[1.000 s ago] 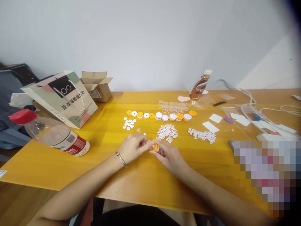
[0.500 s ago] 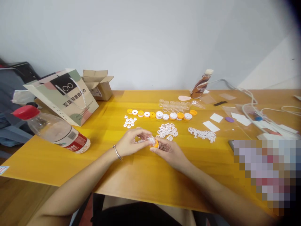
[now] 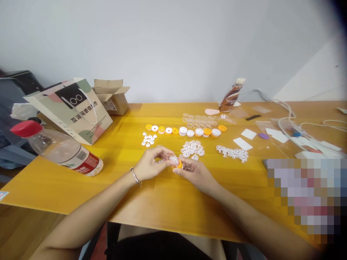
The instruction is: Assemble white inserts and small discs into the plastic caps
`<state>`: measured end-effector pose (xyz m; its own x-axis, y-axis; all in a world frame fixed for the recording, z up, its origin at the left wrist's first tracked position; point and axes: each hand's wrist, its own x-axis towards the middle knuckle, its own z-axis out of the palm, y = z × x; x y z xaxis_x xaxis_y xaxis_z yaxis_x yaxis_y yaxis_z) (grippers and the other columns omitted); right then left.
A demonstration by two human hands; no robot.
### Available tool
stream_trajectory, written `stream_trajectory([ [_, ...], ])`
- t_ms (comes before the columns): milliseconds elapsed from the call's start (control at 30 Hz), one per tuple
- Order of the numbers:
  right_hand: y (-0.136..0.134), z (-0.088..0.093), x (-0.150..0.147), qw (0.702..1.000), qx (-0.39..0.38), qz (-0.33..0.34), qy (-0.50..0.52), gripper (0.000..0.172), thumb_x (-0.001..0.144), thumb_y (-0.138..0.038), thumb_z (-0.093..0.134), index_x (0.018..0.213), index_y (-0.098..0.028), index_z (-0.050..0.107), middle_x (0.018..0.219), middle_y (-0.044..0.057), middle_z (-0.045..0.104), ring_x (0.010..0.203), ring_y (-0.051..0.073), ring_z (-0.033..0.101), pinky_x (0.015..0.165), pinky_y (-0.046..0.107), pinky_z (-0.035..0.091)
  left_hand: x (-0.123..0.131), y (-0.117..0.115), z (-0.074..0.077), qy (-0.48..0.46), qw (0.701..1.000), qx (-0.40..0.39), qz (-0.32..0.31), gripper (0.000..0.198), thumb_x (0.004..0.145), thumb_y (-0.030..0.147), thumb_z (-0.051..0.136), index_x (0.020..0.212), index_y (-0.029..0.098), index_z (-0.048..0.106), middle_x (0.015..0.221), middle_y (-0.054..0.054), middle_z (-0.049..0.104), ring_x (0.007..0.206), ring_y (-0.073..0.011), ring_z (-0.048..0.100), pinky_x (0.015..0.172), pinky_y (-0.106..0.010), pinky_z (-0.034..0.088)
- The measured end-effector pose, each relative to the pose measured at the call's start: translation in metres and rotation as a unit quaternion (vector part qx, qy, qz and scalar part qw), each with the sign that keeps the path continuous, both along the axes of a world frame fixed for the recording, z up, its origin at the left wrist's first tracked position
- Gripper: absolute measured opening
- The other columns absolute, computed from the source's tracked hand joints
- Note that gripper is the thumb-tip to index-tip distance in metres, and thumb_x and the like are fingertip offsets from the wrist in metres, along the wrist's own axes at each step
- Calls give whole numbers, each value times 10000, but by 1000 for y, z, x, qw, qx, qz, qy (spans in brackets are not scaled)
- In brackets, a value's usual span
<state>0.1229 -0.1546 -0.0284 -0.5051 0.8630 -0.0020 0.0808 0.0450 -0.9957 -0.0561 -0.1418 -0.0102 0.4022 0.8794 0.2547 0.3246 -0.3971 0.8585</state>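
Observation:
Over the middle of the wooden table [image 3: 151, 202], my two hands meet. My left hand [image 3: 155, 162] pinches a small white plastic part [image 3: 173, 159] between thumb and fingers. An orange round plastic piece [image 3: 178, 165] is gripped in my right hand [image 3: 195, 172], and the white part touches it; fingers hide much of both. Behind my hands runs a row of orange and white plastic rings [image 3: 183, 131]. Nearer lie small white knobs [image 3: 148, 139], a heap of white wheel-like pieces [image 3: 193, 148] and a pile of white cut-out pieces [image 3: 233, 154].
Clear plastic cups [image 3: 200, 121] stand behind the rings. At left are a red-capped bottle [image 3: 73, 153], a paper bag [image 3: 81, 112] and a cardboard box [image 3: 115, 99]. A brown drink bottle [image 3: 231, 96], white cards [image 3: 243, 143], a purple disc [image 3: 263, 136] and cables [image 3: 284, 124] occupy the right.
The white part has tilted slightly against the orange piece, which shows more of its face. Both hands stay nearly in place; the view has shifted slightly.

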Motion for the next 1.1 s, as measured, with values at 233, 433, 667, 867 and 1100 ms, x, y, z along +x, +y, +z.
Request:
stream_trajectory([
  [233,-2,1,1,997,-55,25,43,231,694,-357,600,826,-168,587,645,-29,487,563,73,412,532,200,347,-3,1,-5,-46,998,-1,-47,267,746,237,571,994,139,554,869,-70,609,787,-133,563,759,-293,463],
  [433,-4,-2,0,988,-97,54,109,216,716,-364,586,704,-151,551,589,-29,481,506,58,402,479,191,314,-5,2,-2,-118,973,-96,-176,316,831,226,449,1144,206,490,1132,-87,544,1023,-176,515,893,-347,405],
  [667,-5,6,0,995,-64,39,71,196,717,-353,588,743,-159,569,602,-40,454,528,61,399,514,200,325,5,2,-8,-140,984,-43,-98,304,728,249,601,1023,184,570,859,-52,578,755,-124,534,711,-276,442],
  [867,-5,3,-3,998,-30,20,51,230,708,-379,586,785,-163,567,643,-32,455,574,75,388,552,211,325,6,1,-11,-66,998,9,-18,276,706,266,619,956,149,609,744,-37,567,701,-121,503,715,-291,416],
  [1100,-4,0,-1,994,-71,42,75,198,707,-348,602,722,-154,572,583,-44,443,508,55,383,495,197,311,0,0,-5,-170,959,-147,-172,285,784,265,533,1062,206,562,1044,-82,577,944,-183,536,833,-340,414],
])
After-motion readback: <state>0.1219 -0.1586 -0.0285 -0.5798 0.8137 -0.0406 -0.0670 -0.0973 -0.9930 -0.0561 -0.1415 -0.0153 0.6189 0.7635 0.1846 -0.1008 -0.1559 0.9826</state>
